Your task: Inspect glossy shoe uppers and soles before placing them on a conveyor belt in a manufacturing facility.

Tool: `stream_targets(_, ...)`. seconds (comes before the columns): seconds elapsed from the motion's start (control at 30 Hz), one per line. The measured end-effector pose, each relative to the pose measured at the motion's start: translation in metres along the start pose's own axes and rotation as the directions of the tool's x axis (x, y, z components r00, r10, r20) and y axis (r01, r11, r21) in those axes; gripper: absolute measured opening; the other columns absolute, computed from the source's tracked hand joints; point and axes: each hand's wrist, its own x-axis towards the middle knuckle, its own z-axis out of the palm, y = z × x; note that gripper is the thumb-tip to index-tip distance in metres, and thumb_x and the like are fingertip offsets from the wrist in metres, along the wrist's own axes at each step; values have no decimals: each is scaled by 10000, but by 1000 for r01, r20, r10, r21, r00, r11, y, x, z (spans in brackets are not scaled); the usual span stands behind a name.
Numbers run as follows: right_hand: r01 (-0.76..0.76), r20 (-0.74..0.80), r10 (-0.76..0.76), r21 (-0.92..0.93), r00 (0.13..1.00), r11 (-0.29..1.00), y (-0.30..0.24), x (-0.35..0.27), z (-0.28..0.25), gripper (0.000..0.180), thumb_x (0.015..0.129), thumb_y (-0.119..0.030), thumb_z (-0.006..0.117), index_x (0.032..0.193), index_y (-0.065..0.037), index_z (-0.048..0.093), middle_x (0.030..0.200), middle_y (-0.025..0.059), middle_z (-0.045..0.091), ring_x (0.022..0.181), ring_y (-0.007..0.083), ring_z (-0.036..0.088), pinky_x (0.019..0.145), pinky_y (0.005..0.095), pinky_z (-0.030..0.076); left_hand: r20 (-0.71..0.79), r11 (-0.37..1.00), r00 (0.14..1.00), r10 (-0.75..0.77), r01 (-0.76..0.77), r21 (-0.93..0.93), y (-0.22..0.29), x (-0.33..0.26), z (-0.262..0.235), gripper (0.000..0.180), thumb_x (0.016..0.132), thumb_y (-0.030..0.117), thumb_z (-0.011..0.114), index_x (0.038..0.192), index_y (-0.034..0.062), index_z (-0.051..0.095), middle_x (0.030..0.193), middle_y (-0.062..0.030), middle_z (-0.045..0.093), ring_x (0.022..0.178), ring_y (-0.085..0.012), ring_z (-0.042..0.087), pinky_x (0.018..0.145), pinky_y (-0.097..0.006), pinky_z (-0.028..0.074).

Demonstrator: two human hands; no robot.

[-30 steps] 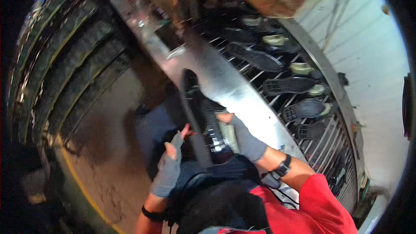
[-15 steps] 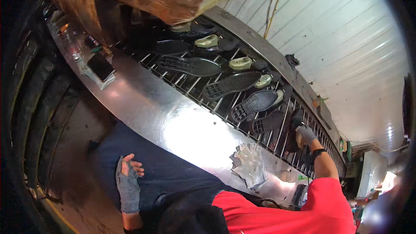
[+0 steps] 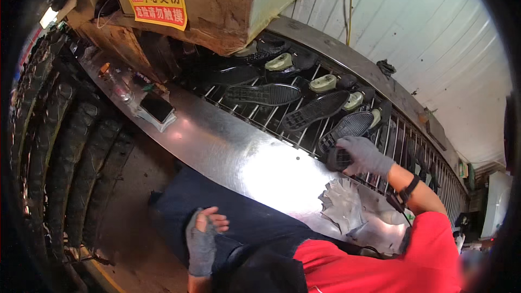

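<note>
My right hand (image 3: 366, 154), in a grey glove, is closed on the end of a black shoe sole (image 3: 338, 159) at the near edge of the rod conveyor (image 3: 300, 140). The fingers cover much of that sole. Just beyond it lies another ridged black shoe sole (image 3: 347, 129). Further left come more soles, including one shoe sole (image 3: 263, 94) lying flat. Behind the soles are dark shoe uppers with pale green shoe lasts (image 3: 324, 82) in them. My left hand (image 3: 204, 236), in a grey glove with bare fingertips, hangs over my lap with its fingers apart, holding nothing.
A metal ledge (image 3: 217, 133) runs along the conveyor's near side, with a crumpled grey cloth (image 3: 343, 206) on it. A phone (image 3: 157, 108) lies further left near a clear bottle (image 3: 120, 91). A brown housing (image 3: 217, 11) with a warning label covers the conveyor's far-left end.
My right hand has moved left from a dark shoe further along the conveyor and taken hold of the near sole. The view has shifted. My left hand keeps its pose.
</note>
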Motion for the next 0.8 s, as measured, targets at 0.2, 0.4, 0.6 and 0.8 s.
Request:
stream_targets(0.2,595,-364,-542,43,758,803,-88,2,6,848,849,-576,768,1515,-117,516,1510,182,547,1430,356,496,1176,476,401,235,995,970,-58,76,-68,16,18,78,577,1071,380,601,1488,13,445,1255,-217,676,1005,-318,738,821,-440,642)
stream_targets(0.4,-105,-295,858,923,421,370,146,5,60,874,910,-508,800,1555,-41,440,1396,153,601,1226,295,592,1038,436,494,-62,992,997,53,-60,-114,22,16,35,475,1047,294,639,1416,9,546,1255,-137,679,982,-270,725,828,-414,642)
stream_targets(0.6,-117,313,818,949,482,-294,265,22,88,923,886,-763,660,1613,-250,414,1700,142,316,1517,387,352,1229,597,203,-415,991,904,-98,48,-129,-27,3,7,393,1075,130,573,1452,19,561,1258,-59,685,1097,-195,650,971,-355,542)
stream_targets(0.8,65,284,775,921,565,-385,291,24,112,691,951,-667,638,1416,-163,557,1256,86,673,1097,282,669,1006,525,531,-323,989,939,-116,82,-119,-18,10,3,365,1069,137,584,1411,8,578,1227,-61,687,1063,-175,649,950,-338,543)
